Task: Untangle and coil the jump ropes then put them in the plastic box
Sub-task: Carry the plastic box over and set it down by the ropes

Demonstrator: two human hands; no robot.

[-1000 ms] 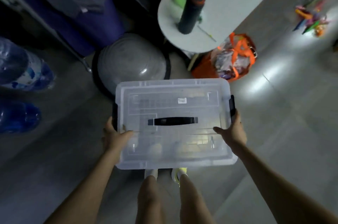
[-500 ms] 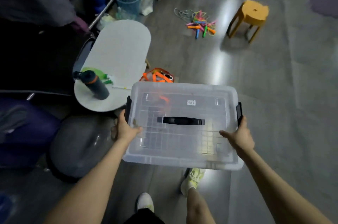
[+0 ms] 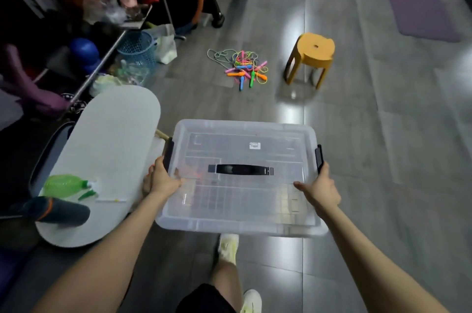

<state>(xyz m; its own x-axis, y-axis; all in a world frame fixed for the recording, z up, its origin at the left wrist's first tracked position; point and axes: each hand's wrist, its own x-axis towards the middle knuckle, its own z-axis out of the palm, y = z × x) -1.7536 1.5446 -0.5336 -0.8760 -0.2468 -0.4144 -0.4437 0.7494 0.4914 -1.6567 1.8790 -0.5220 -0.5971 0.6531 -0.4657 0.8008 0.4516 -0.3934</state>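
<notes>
Between left hand (image 3: 162,180), right hand (image 3: 320,190), plastic box (image 3: 242,206)

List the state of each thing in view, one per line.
plastic box: lid on, carried above the floor.
jump ropes: tangled in a pile on the floor.
left hand: grips plastic box's left side.
right hand: grips plastic box's right side.
stool: upright, beside jump ropes.

Black shorts (image 3: 204,298) are worn. Pale yellow-white sneakers (image 3: 228,247) are seen on the feet. The forearms (image 3: 102,256) are left bare.
</notes>
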